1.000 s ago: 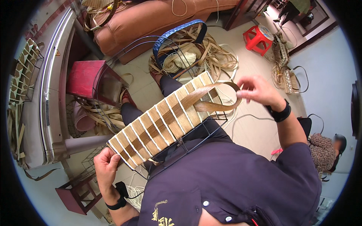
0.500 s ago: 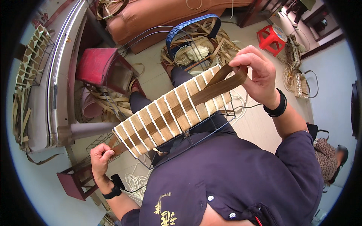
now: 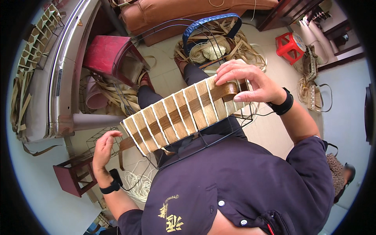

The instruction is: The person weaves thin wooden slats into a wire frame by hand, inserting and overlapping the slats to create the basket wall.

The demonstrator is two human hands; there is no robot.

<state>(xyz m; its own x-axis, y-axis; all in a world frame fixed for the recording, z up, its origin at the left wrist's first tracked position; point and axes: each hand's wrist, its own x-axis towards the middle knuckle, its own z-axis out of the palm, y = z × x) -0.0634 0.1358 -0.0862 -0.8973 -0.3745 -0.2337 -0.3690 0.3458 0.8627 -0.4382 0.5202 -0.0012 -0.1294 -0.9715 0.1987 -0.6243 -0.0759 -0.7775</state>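
Observation:
A long woven panel [image 3: 168, 120] lies slantwise above my lap, made of pale wooden-looking strips crossed by white cords on a black wire frame [image 3: 202, 140]. A darker brown flat strip [image 3: 177, 112] runs lengthwise under the cords and curls into a small loop near the panel's right end. My right hand [image 3: 254, 83] rests over that end, fingers stretched along the far edge and thumb apart from them, with the loop between. At the other end, my left hand [image 3: 103, 149] is open beside the strip's hanging tail, fingers extended, apparently not gripping it.
A blue-handled basket [image 3: 213, 23] with strips and cord stands on the floor ahead. Left are a red stool [image 3: 103, 53], a table leg [image 3: 98, 120] and a dark small stool [image 3: 72, 179]. A red plastic stool [image 3: 289, 49] stands far right. White cord [image 3: 138, 186] lies below left.
The loop has shrunk and now lies close to the panel. My right hand has moved left and down onto it, its pinch loosened. My left hand has let go of the tail.

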